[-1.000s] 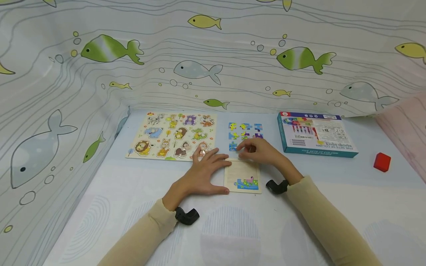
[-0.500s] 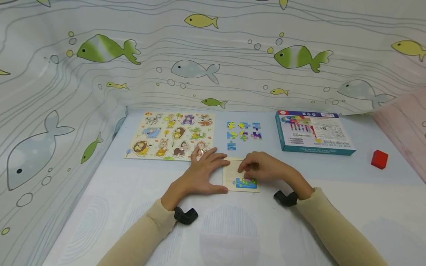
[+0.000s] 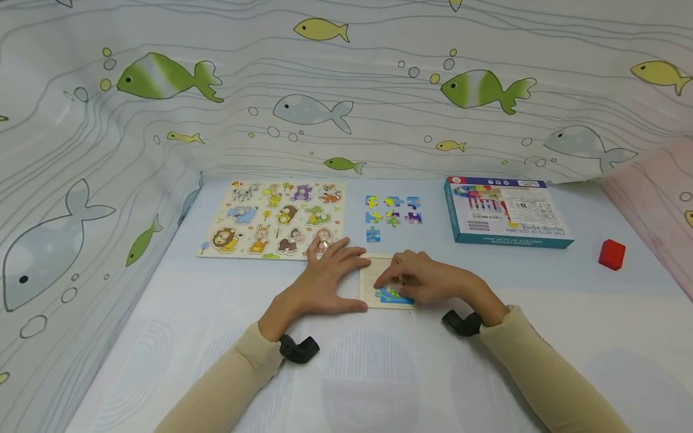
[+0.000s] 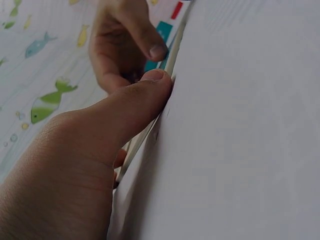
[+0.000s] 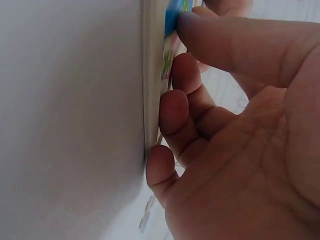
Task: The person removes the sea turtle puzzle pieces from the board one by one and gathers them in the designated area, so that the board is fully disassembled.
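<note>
A small wooden puzzle tray lies flat between both hands, with several joined blue and green jigsaw pieces along its lower right. My left hand is spread at the tray's left side, fingertips at the upper corner and thumb at the lower one; the thumb presses against the edge in the left wrist view. Over the tray's right half, my right hand pinches a blue jigsaw piece, mostly hidden by the fingers. Its other fingers curl close to the tray's side.
Several loose jigsaw pieces lie in rows behind the tray. An animal peg puzzle board stands to the left, partly under my left fingertips. At the back right are a teal-edged box and a red block.
My right hand has come from the loose pieces down onto the tray with a piece, then shifted slightly left over it. The left hand stays at the tray's edge.
</note>
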Tool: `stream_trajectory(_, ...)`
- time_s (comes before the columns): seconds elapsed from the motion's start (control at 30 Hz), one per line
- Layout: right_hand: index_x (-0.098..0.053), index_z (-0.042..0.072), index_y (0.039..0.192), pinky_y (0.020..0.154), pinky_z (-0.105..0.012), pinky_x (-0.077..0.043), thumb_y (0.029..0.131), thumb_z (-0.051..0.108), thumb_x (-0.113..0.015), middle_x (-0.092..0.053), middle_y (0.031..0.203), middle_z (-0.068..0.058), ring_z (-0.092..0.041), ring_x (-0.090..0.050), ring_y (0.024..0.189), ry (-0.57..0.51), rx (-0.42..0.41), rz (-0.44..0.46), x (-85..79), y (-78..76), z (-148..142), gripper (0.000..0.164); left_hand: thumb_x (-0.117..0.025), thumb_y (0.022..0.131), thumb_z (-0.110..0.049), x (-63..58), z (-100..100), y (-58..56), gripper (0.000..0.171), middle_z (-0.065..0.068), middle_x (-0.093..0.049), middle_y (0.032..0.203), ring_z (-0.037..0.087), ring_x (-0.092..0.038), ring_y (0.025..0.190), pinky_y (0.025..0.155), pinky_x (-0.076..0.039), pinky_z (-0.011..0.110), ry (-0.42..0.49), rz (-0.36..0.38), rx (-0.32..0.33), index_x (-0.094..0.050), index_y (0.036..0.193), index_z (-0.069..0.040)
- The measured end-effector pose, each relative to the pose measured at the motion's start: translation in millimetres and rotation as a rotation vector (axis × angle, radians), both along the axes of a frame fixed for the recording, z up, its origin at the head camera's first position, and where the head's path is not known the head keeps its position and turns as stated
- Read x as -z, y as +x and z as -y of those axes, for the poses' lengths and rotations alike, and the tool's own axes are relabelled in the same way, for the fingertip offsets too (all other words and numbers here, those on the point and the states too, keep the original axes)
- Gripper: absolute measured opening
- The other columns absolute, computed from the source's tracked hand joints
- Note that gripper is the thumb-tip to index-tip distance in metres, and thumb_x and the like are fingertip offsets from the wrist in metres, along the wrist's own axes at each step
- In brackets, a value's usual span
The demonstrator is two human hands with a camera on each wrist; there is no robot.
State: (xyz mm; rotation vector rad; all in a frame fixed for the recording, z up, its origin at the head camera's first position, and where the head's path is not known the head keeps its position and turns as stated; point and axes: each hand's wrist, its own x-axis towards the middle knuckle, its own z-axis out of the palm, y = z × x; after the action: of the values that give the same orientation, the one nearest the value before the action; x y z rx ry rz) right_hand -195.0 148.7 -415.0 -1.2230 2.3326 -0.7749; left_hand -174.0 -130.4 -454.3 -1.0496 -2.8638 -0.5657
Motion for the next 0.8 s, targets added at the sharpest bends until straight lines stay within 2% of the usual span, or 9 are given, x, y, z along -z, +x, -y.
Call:
stream_trajectory(0.43, -0.068, 0.027, 0.12, 0.078, -0.035, -0.031, 0.094, 0.004, -0.062, -0.055, 0.095, 0.0, -0.017, -0.043, 0.091, 0.052, -0.001, 0.007, -3.2, 4.2, 3.2, 0.035, -0.069, 0.077, -0.074, 2.4, 0.6, -1.4, 0.083, -0.008, -0.044, 0.159, 0.03, -0.025, 0.157, 0.118, 0.005, 0.072, -0.002, 0.005, 0.001, -0.053, 0.146, -0.031)
stream_trajectory(0.8, -0.065, 0.024, 0.118, 0.082, -0.036, -0.034, 0.094, 0.002, -0.063, -0.055, 0.096, 0.001, -0.017, -0.045, 0.094, 0.039, -0.008, 0.0, -2.5, 5.4, 5.8, 0.033, -0.069, 0.078, -0.074, 0.8, 0.5, -2.1, 0.082, -0.007, -0.044, 0.159, 0.029, -0.025, 0.157, 0.119, 0.005, 0.072, -0.003, 0.006, 0.0, -0.054, 0.146, -0.031)
